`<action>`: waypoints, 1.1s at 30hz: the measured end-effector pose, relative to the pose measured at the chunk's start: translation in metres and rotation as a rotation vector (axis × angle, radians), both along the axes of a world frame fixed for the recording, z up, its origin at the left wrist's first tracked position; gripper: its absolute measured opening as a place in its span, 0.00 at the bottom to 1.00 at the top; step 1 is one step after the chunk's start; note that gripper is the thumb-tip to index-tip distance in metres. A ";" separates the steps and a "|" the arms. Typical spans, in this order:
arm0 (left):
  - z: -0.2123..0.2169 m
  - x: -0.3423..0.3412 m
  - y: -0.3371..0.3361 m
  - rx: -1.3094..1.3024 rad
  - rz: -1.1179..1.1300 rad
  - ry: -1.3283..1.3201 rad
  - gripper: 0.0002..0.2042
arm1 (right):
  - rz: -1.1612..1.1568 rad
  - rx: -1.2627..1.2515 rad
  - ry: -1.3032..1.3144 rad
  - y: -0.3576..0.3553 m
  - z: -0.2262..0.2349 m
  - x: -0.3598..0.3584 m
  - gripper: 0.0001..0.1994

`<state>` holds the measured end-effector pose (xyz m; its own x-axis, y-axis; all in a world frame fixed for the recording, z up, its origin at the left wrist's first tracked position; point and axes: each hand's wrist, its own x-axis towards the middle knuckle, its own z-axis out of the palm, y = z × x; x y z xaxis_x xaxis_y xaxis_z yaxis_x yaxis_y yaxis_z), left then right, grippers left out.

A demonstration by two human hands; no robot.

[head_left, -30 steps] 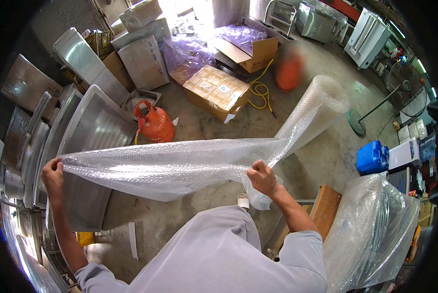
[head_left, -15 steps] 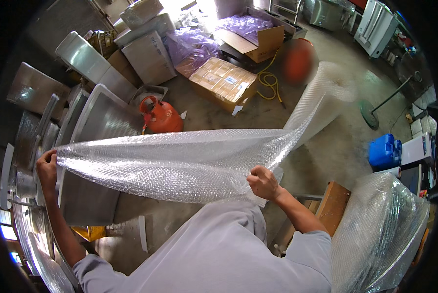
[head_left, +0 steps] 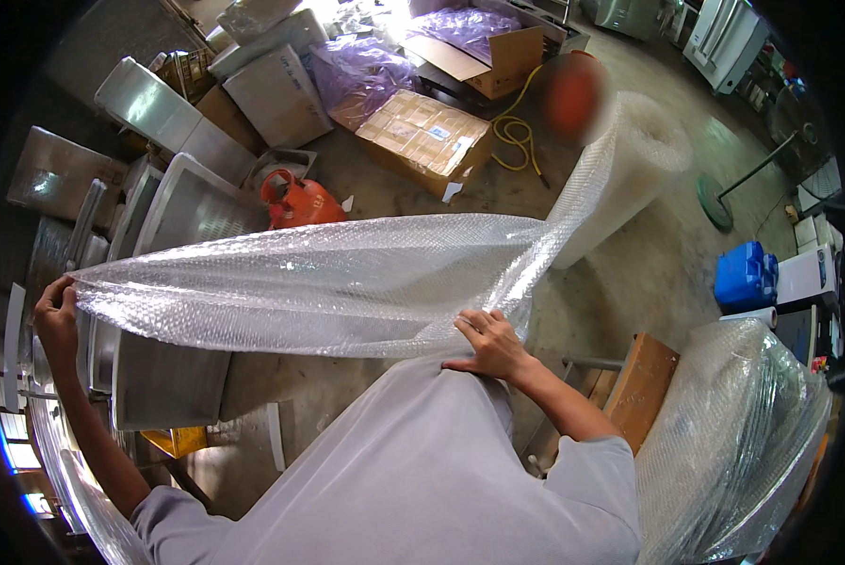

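A long sheet of clear bubble wrap stretches across in front of my body. Its far left corner is pinched in my left hand, with that arm reaching far out to the side. My right hand rests against the sheet's near edge beside my shirt, fingers spread and thumb held apart. From there the sheet twists up to a thick upright roll of bubble wrap standing on the floor at the right.
An orange gas cylinder and large metal trays stand behind the sheet at left. Further off are a taped carton and a yellow hose. At right sit a blue jerrycan, a brown board and a bubble-wrapped bundle.
My left hand has moved further left and slightly up, drawing the sheet along. My right hand has loosened from a fist to spread fingers and shifted slightly left.
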<state>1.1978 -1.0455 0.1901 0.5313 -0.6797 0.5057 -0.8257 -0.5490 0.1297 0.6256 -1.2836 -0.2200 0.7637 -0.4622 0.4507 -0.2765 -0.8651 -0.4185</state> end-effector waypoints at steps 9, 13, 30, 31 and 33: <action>0.012 -0.045 -0.014 0.029 -0.004 -0.054 0.12 | 0.019 0.011 0.015 -0.003 -0.049 0.068 0.08; 0.007 -0.031 -0.001 0.034 0.016 -0.027 0.11 | -0.031 0.125 -0.159 -0.018 -0.058 0.067 0.05; -0.043 -0.014 0.053 0.064 -0.098 0.198 0.12 | -0.142 0.153 -0.068 -0.125 0.108 -0.013 0.04; -0.051 -0.014 0.057 0.031 -0.135 0.221 0.13 | -0.138 0.138 -0.047 -0.128 0.115 -0.012 0.05; -0.062 -0.013 0.062 0.013 -0.153 0.257 0.15 | -0.124 0.141 -0.016 -0.130 0.125 -0.010 0.06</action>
<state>1.1846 -0.9831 0.1279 0.5313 -0.7675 0.3587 -0.8403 -0.4235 0.3385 0.6152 -1.4137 -0.0946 0.6904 -0.6116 0.3863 -0.3698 -0.7574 -0.5382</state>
